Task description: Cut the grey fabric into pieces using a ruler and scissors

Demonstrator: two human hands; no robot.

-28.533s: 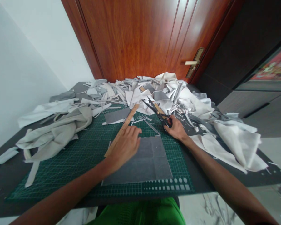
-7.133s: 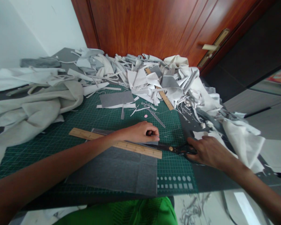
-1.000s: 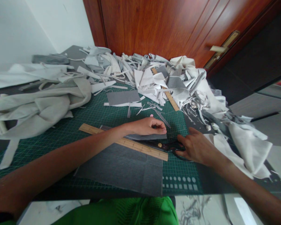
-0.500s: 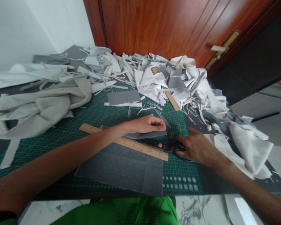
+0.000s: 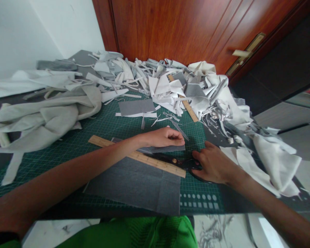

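Observation:
My right hand (image 5: 214,162) is closed round the handles of black scissors (image 5: 174,161), whose blades point left along the upper edge of a wooden ruler (image 5: 167,166). Below the ruler a dark grey cloth (image 5: 139,184) lies flat on the green cutting mat (image 5: 200,186). Above the blades, my left hand (image 5: 166,137) pinches the right end of a grey fabric strip (image 5: 160,149). My left forearm crosses the ruler and hides part of the strip. The blade tips cannot be made out clearly.
A small grey fabric rectangle (image 5: 136,107) and thin offcuts lie farther up the mat. A second ruler (image 5: 188,109) is partly under a heap of white and grey scraps (image 5: 165,90) along the back. Bunched beige cloth (image 5: 49,117) lies left; white scraps (image 5: 276,165) lie right.
My right hand and the scissors have moved slightly left along the ruler. My left hand, still pinching the strip, has shifted a touch to the right.

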